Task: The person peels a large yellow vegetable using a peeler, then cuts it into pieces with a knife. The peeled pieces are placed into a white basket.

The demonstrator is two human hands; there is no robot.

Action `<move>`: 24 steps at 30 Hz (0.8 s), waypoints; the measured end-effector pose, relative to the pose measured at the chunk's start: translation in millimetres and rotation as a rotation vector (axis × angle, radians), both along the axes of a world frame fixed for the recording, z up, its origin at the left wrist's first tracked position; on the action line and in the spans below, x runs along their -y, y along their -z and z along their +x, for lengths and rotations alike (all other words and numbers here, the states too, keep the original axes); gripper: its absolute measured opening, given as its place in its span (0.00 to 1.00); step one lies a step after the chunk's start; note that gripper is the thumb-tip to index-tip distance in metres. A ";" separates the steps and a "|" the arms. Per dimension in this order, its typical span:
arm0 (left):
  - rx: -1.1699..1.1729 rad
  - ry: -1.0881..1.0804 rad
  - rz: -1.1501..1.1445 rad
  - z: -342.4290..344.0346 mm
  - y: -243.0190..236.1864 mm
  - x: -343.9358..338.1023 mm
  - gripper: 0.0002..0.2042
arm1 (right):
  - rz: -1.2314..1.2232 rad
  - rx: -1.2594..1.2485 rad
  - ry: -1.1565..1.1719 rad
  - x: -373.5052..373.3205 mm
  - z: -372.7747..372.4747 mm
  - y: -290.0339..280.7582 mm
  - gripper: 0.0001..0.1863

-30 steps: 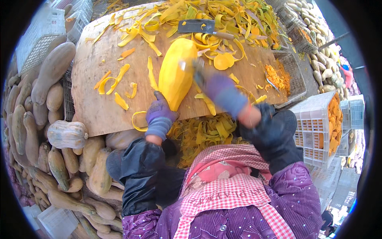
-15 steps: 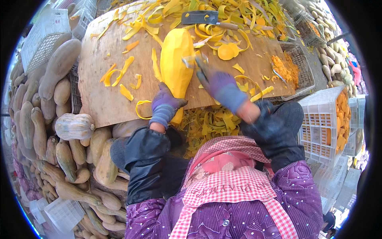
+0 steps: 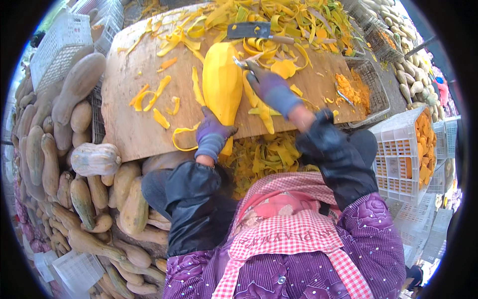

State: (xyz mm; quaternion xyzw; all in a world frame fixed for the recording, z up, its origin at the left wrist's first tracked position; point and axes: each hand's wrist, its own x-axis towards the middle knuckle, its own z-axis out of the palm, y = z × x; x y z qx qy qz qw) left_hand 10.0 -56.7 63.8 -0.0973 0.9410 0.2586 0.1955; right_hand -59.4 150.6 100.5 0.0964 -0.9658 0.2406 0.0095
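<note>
A long peeled yellow squash point(image 3: 222, 79) lies on the wooden board point(image 3: 137, 104), its wide end far and its narrow end near me. My left hand point(image 3: 213, 132), in a purple and blue glove, grips the narrow end at the board's near edge. Gloved the same way, my right hand point(image 3: 273, 88) is closed on a peeler point(image 3: 241, 64), whose metal head is beside the wide end's right side. Whether the blade touches the squash I cannot tell. Peel strips point(image 3: 260, 107) lie below my right hand.
A cleaver point(image 3: 251, 30) lies beyond the squash, before heaped peelings point(image 3: 308, 22). Orange shreds point(image 3: 351, 92) and another tool point(image 3: 344, 96) are at the board's right. Unpeeled squashes point(image 3: 35, 152) pile at left. A white crate point(image 3: 396, 149) of orange pieces stands at right.
My right hand and the peeler have shifted slightly up toward the squash's far end. Peel strips now lie right of the squash. My left hand keeps its grip.
</note>
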 end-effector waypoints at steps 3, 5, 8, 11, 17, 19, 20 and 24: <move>-0.022 -0.056 0.078 4.3 1.1 -0.3 0.60 | 0.105 0.027 -0.047 32.3 -38.9 -36.8 0.23; -0.050 -0.089 0.117 2.8 9.3 2.9 0.60 | 0.210 0.240 -0.114 43.2 -3.3 -47.2 0.21; -0.094 -0.117 0.222 -2.4 25.5 11.3 0.48 | 0.175 0.470 -0.340 18.6 106.8 -36.1 0.20; -0.153 -0.222 0.773 2.7 28.3 15.6 0.33 | -0.008 0.367 -0.148 -21.0 121.9 -13.8 0.20; 0.065 -0.673 1.727 77.3 23.4 -26.8 0.28 | -0.217 -0.048 -0.286 -21.0 -45.1 4.0 0.24; 0.162 -0.728 1.761 93.6 36.7 -40.1 0.28 | 0.155 -0.323 -0.569 24.4 -102.8 -0.8 0.26; 0.203 -0.735 1.789 100.0 43.1 -44.3 0.28 | 0.068 -0.160 -0.530 53.2 -122.7 -4.8 0.24; 0.267 -0.715 1.827 107.0 54.8 -48.5 0.28 | 0.421 0.245 -0.556 141.8 -129.1 -45.8 0.23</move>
